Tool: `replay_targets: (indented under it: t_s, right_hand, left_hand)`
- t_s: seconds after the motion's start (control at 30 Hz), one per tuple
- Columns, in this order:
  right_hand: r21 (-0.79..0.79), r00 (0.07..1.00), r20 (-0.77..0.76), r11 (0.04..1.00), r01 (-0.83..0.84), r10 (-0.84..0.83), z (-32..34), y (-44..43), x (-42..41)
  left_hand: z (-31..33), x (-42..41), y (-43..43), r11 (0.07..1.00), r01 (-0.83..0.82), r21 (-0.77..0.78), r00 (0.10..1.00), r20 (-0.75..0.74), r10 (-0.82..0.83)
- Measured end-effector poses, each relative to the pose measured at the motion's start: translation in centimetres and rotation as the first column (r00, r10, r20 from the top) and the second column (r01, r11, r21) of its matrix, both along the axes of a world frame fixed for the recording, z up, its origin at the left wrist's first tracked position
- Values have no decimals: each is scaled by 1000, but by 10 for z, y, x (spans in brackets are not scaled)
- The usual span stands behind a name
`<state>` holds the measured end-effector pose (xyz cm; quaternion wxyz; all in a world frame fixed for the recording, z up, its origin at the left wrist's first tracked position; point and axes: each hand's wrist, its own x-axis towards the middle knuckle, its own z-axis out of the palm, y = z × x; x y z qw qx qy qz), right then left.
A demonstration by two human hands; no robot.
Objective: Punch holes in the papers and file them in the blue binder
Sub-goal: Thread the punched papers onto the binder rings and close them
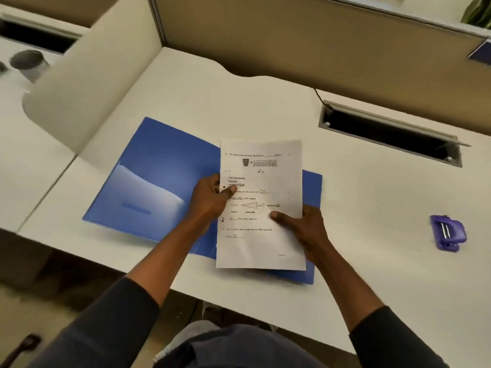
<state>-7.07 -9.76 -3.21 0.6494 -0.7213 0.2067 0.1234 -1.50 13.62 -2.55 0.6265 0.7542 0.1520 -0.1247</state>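
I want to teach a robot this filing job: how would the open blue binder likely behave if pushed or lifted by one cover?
The blue binder looks like thin plastic lying flat on the desk, so it would probably slide easily when pushed. Lifted by one cover, it would likely flex and droop. Its surface shows glare, suggesting it is smooth and possibly slippery. Both hands, left hand and right hand, hold the papers over it.
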Motion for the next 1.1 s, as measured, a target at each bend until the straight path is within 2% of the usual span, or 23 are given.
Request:
replay_targets:
  t_s: [0.13, 0.2, 0.33, 0.5, 0.6, 0.73, 1.1]
  right_hand:
    - [-23, 998, -38, 998, 54, -55, -18, 9, 6]
    - [-33, 995, -44, 995, 90, -91, -22, 6, 5]
    - [-45, 989, -41, 989, 140, -142, -29, 1, 3]
    - [-38, 989, -31, 989, 146, -147, -29, 3, 3]
    - [-11, 989, -15, 989, 145, -145, -28, 6, 4]
    - [-15, 989, -4, 989, 145, -145, -28, 7, 8]
    - [-92, 994, 22, 990, 108, -107, -31, 4, 7]
  left_hand:
    - [-17, 1, 20, 991, -54, 125, 997, -46, 60]
    - [-23, -3, 25, 990, -56, 131, 996, -61, 65]
    - [-33, -10, 32, 988, 14, 152, 994, -110, 2]
    - [-37, -2, 28, 939, 161, 303, 986, -95, -138]
    - [-37, 7, 27, 933, 217, 287, 972, -157, -178]
    - [-36, 12, 29, 964, 186, 192, 968, -203, -146]
    - [-38, 19, 30, 952, 261, 160, 926, -322, -199]
